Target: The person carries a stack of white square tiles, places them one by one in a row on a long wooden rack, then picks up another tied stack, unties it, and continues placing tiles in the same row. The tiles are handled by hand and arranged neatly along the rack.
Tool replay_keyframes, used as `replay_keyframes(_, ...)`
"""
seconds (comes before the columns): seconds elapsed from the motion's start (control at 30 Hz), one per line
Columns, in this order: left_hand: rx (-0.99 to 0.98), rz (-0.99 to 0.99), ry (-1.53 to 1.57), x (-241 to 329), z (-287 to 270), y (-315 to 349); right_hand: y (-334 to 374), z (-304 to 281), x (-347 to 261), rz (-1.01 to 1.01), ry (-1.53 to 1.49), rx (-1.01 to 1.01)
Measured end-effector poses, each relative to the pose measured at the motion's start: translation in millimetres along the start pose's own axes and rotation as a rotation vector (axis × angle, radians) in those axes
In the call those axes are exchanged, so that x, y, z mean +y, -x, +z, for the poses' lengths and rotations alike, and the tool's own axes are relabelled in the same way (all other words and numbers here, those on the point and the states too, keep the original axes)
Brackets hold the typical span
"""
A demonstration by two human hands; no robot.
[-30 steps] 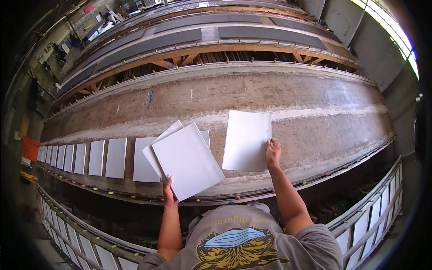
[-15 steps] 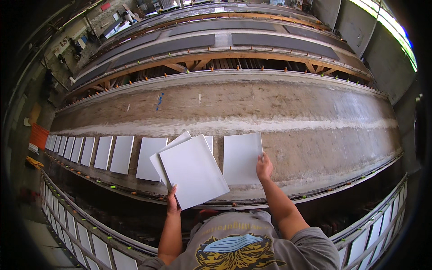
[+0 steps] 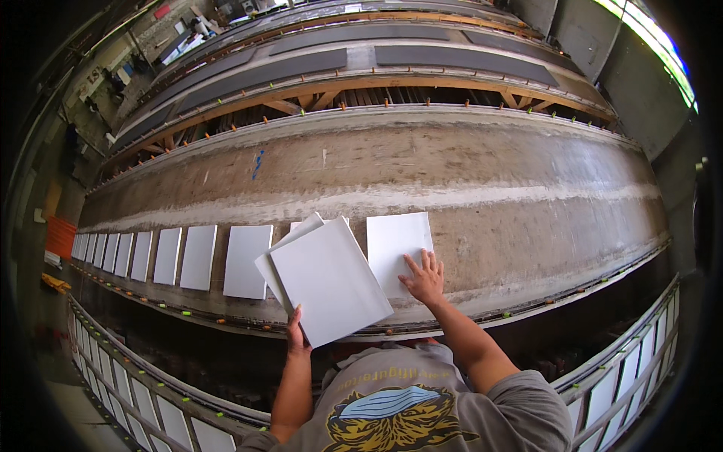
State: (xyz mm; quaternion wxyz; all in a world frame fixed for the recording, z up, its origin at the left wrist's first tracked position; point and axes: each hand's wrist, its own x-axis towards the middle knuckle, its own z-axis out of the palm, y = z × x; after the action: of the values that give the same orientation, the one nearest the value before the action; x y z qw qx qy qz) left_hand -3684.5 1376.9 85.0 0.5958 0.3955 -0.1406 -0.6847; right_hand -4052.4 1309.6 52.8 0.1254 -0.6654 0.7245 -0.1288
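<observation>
— What were the hands doing?

— The left hand (image 3: 299, 331) gripped a stack (image 3: 331, 282) of white panels at its lower left, thumb on top (two panels showed, fanned apart; I couldn't tell whether more lay beneath). The right hand (image 3: 425, 279) grasped nothing; its fingers were spread over the lower right part of a single white panel (image 3: 395, 233).

— Had that changed?

— Yes. Half a second earlier the right hand was curled around that panel's right edge. By this moment it had let go of the edge and lay open on the face. The left hand's grip looked the same.

— Where was the single panel?

— On the long brown surface (image 3: 527, 241), just right of the stack. To the left, a row of white panels (image 3: 248, 260) stretched away along the near side, spaced apart, with one more partly hidden behind the stack.

— And farther out?

— Orange and green pegs (image 3: 186, 313) lined the near edge, a blue mark (image 3: 259, 164) showed toward the far side, and dark slabs (image 3: 463, 64) lay beyond.
</observation>
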Motion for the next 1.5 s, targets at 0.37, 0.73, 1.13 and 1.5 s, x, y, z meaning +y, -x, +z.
replay_keyframes(0.37, -0.023, -0.04, -0.297, -44, 19, -47, 31, -74, -47, 0.296, -0.617, -0.094)
replay_keyframes(0.73, -0.129, -0.108, -0.297, -47, 84, -70, 40, -86, 113, 0.607, -0.939, 0.565)
replay_keyframes(1.13, 0.05, 0.044, -0.229, -95, 115, -43, -4, -130, 233, 0.702, -0.812, 0.43)
replay_keyframes(1.5, 0.192, 0.088, -0.301, -166, 137, 4, -18, -83, 307, 0.526, -0.697, 0.283)
